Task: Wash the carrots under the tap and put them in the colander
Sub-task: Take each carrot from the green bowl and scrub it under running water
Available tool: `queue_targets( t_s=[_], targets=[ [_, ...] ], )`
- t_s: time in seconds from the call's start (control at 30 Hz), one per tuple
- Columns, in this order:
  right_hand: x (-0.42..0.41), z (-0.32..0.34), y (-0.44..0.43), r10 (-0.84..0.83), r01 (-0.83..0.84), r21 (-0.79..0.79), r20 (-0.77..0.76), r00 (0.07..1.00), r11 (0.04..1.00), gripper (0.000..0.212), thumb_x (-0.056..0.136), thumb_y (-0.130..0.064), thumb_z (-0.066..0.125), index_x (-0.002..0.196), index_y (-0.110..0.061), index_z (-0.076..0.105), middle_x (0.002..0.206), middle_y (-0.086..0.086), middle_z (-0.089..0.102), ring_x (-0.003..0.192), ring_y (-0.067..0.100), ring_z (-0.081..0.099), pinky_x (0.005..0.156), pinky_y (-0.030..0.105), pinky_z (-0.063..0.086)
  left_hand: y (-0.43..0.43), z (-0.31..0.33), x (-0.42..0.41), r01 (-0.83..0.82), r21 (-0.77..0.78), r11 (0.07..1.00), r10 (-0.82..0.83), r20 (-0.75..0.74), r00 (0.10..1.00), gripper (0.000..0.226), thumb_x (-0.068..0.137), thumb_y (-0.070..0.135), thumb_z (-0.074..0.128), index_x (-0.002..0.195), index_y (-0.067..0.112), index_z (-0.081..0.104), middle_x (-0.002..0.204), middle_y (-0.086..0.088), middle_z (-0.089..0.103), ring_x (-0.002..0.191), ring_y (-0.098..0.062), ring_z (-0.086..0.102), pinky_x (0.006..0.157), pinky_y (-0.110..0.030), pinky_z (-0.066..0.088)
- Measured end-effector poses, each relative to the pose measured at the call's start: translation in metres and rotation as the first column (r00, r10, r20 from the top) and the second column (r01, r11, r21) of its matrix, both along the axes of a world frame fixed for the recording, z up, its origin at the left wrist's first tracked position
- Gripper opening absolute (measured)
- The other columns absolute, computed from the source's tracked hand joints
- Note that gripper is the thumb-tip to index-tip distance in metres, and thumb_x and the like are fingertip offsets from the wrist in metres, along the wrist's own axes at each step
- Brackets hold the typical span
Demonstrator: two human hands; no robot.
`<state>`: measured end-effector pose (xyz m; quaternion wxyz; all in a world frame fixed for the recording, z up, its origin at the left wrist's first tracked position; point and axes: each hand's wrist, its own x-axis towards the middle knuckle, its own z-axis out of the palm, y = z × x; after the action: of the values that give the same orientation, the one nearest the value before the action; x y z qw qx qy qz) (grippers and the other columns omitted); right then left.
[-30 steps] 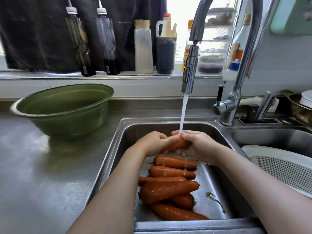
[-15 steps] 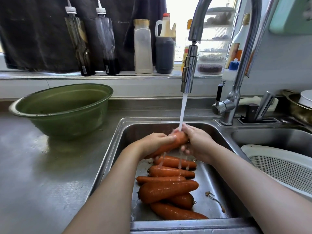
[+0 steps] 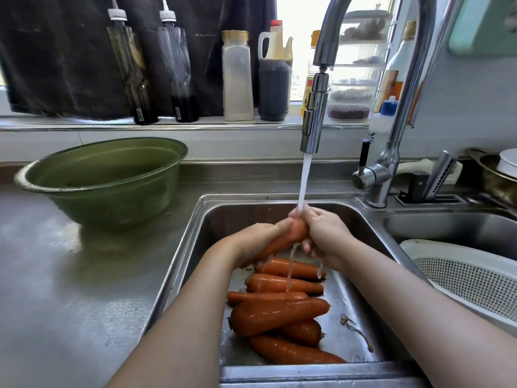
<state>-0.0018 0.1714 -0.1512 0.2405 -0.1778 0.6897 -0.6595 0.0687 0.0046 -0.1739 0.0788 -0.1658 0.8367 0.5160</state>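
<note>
Held carrot (image 3: 291, 233): above the sink (image 3: 195, 219), tilted, its thick end up under the tap's (image 3: 314, 119) water stream (image 3: 303, 180).
Left hand (image 3: 258, 236): fingers curled round the carrot's lower part.
Right hand (image 3: 326, 233): fingers wrapped round the thick upper end, where the water lands.
Other carrots (image 3: 279, 312): heaped on the sink floor beneath the hands, with water running onto the top ones; a rooty scrap (image 3: 355, 329) lies just beside them on the right.
Colander (image 3: 470, 278): white, in the neighbouring basin on the right, well apart from the hands.
In the way: the right forearm crosses the divide between sink and colander.
Table (image 3: 70, 275): a green bowl (image 3: 106, 175) stands on the left; bottles (image 3: 237, 77) line the windowsill behind.
Change: the carrot lay almost level a second ago and now slants steeply; the right hand has climbed to its top, into the stream.
</note>
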Motion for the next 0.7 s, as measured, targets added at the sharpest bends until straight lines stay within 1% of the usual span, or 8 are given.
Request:
queue_targets(
  t_s=[0.03, 0.1, 0.17, 0.27, 0.37, 0.47, 0.6, 0.7],
  targets=[
    [-0.001, 0.0, 0.001, -0.015, 0.015, -0.012, 0.006, 1.0, 1.0, 0.039, 0.109, -0.044, 0.046, 0.102, -0.016, 0.071, 0.065, 0.009, 0.068, 0.038, 0.015, 0.05, 0.034, 0.022, 0.038, 0.0, 0.0, 0.001, 0.02, 0.028, 0.999, -0.019, -0.029, 0.999, 0.078, 0.076, 0.091, 0.05, 0.12, 0.029, 0.066, 0.103, -0.011, 0.076, 0.076, -0.024, 0.067, 0.065, -0.035, 0.051],
    [-0.004, 0.001, 0.004, 0.001, 0.0, -0.029, 0.036, 0.999, 1.0, 0.044, 0.111, -0.044, 0.04, 0.108, -0.013, 0.07, 0.062, 0.01, 0.067, 0.04, 0.016, 0.055, 0.036, 0.024, 0.044, -0.002, 0.002, 0.003, 0.021, 0.056, 0.998, -0.016, -0.093, 0.996, 0.071, 0.083, 0.086, 0.051, 0.117, 0.026, 0.069, 0.095, -0.007, 0.076, 0.066, -0.019, 0.064, 0.056, -0.029, 0.049],
    [-0.005, 0.0, 0.007, 0.044, -0.04, -0.048, 0.087, 0.995, 0.998, 0.041, 0.113, -0.038, 0.037, 0.115, -0.008, 0.066, 0.064, 0.013, 0.068, 0.042, 0.019, 0.059, 0.038, 0.026, 0.048, -0.003, 0.006, 0.006, -0.003, 0.079, 0.997, 0.012, -0.118, 0.993, 0.071, 0.094, 0.079, 0.043, 0.109, 0.016, 0.073, 0.084, -0.007, 0.076, 0.056, -0.015, 0.062, 0.055, -0.028, 0.048],
    [-0.001, 0.0, 0.008, 0.093, -0.086, -0.071, 0.091, 0.992, 0.994, 0.035, 0.113, -0.027, 0.038, 0.109, -0.006, 0.065, 0.068, 0.013, 0.071, 0.047, 0.02, 0.065, 0.04, 0.025, 0.05, -0.009, 0.004, 0.005, -0.038, 0.137, 0.99, 0.05, -0.085, 0.995, 0.077, 0.099, 0.074, 0.035, 0.105, 0.008, 0.076, 0.088, -0.011, 0.078, 0.061, -0.019, 0.067, 0.06, -0.028, 0.054],
    [-0.002, 0.001, 0.007, 0.087, -0.085, -0.052, 0.034, 0.996, 0.995, 0.032, 0.112, -0.023, 0.041, 0.109, -0.013, 0.07, 0.079, 0.014, 0.072, 0.057, 0.021, 0.07, 0.043, 0.024, 0.048, -0.01, 0.001, 0.005, -0.064, 0.233, 0.97, 0.075, -0.039, 0.996, 0.077, 0.1, 0.073, 0.036, 0.106, 0.008, 0.076, 0.099, -0.017, 0.077, 0.065, -0.022, 0.067, 0.067, -0.033, 0.056],
    [-0.006, 0.0, 0.008, 0.133, -0.133, -0.025, -0.026, 0.991, 0.991, 0.022, 0.107, -0.03, 0.053, 0.119, -0.026, 0.071, 0.087, 0.006, 0.075, 0.07, 0.016, 0.07, 0.055, 0.024, 0.049, -0.005, 0.002, 0.007, -0.07, 0.283, 0.957, 0.067, 0.021, 0.998, 0.081, 0.095, 0.079, 0.037, 0.1, 0.006, 0.073, 0.085, -0.015, 0.068, 0.054, -0.017, 0.058, 0.056, -0.028, 0.05],
    [-0.005, -0.002, 0.009, 0.151, -0.153, -0.039, -0.039, 0.988, 0.988, 0.021, 0.104, -0.035, 0.058, 0.119, -0.024, 0.069, 0.091, 0.003, 0.075, 0.077, 0.014, 0.072, 0.068, 0.027, 0.056, 0.0, 0.005, 0.006, 0.027, 0.355, 0.934, -0.027, -0.007, 1.0, 0.078, 0.09, 0.08, 0.048, 0.118, 0.009, 0.069, 0.089, -0.014, 0.061, 0.052, -0.014, 0.051, 0.049, -0.024, 0.044],
    [-0.005, -0.001, 0.008, 0.112, -0.113, -0.01, -0.079, 0.991, 0.993, 0.024, 0.104, -0.04, 0.057, 0.116, -0.022, 0.069, 0.097, 0.003, 0.077, 0.08, 0.012, 0.072, 0.074, 0.028, 0.053, 0.002, 0.006, 0.006, 0.078, 0.361, 0.929, -0.052, -0.082, 0.995, 0.061, 0.096, 0.067, 0.055, 0.125, 0.016, 0.067, 0.096, -0.011, 0.066, 0.057, -0.013, 0.054, 0.051, -0.025, 0.045]
  ],
)
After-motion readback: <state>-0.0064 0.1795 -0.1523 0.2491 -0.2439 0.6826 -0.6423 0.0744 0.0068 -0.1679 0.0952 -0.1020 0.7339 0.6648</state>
